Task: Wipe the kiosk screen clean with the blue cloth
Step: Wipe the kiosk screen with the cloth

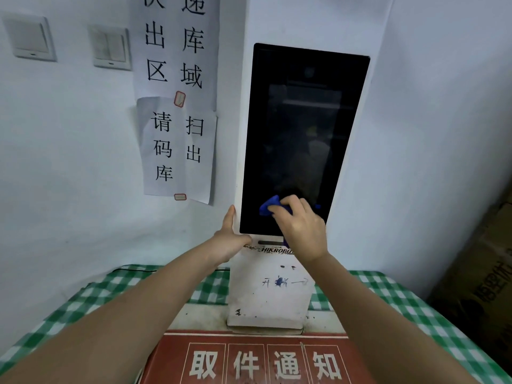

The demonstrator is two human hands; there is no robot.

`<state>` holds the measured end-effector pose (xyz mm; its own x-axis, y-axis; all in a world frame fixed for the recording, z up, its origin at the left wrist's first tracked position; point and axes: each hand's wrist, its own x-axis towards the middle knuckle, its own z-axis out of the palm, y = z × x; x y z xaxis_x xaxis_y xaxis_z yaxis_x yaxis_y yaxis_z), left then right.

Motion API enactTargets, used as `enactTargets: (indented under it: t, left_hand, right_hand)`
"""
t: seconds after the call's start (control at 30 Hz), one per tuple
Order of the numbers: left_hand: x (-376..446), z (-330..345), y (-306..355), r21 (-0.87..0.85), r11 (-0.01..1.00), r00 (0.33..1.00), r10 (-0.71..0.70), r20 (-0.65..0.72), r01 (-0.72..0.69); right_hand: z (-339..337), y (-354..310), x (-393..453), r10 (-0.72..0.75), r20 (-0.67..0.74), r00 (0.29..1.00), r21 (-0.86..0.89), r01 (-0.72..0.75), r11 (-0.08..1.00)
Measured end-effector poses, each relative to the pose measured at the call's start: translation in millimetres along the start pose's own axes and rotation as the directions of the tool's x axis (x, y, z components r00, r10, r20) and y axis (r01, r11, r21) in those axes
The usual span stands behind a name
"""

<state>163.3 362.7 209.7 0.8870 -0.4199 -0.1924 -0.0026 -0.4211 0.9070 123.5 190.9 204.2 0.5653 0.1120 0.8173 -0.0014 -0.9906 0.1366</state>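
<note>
While we look down from the head view, our right hand (300, 231) grips the bunched blue cloth (270, 206) and presses it on the bottom left corner of the dark kiosk screen (302, 139). Our left hand (228, 239) lies open, fingers straight along the kiosk's white left edge (238, 176), thumb toward its front. The kiosk stands on a worktop under a green checked cover (388, 295). We judge a hard push could rock the tall kiosk if the bracing hand slips. With so small a wad, bare fingers (277, 210) could smear the glass.
</note>
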Motion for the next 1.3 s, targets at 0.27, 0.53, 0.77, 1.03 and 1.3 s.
enactTargets:
  t: [0.27,0.53,0.77,1.03,1.3]
  left_hand:
    - [-4,3,-1,-0.019,1.000,1.000,-0.002,0.000,0.002]
    - [-5,1,0,-0.008,1.000,1.000,-0.011,0.003,0.011]
    - [-5,-1,-5,0.012,1.000,1.000,-0.016,-0.004,0.016]
    - [-9,-1,-2,0.017,1.000,1.000,-0.018,0.009,0.018]
    - [-15,-4,-4,0.017,0.999,1.000,-0.028,0.012,0.028]
  right_hand:
    - [16,-21,-17,-0.283,0.101,0.954,-0.006,0.285,0.958]
    - [4,-4,-7,0.092,0.011,0.996,0.099,-0.093,0.991]
    - [19,-41,6,0.025,0.011,1.000,0.104,-0.026,0.994]
    - [13,1,-24,-0.289,0.125,0.949,-0.014,0.293,0.956]
    - [10,-36,15,-0.041,0.053,0.998,0.031,0.039,0.999]
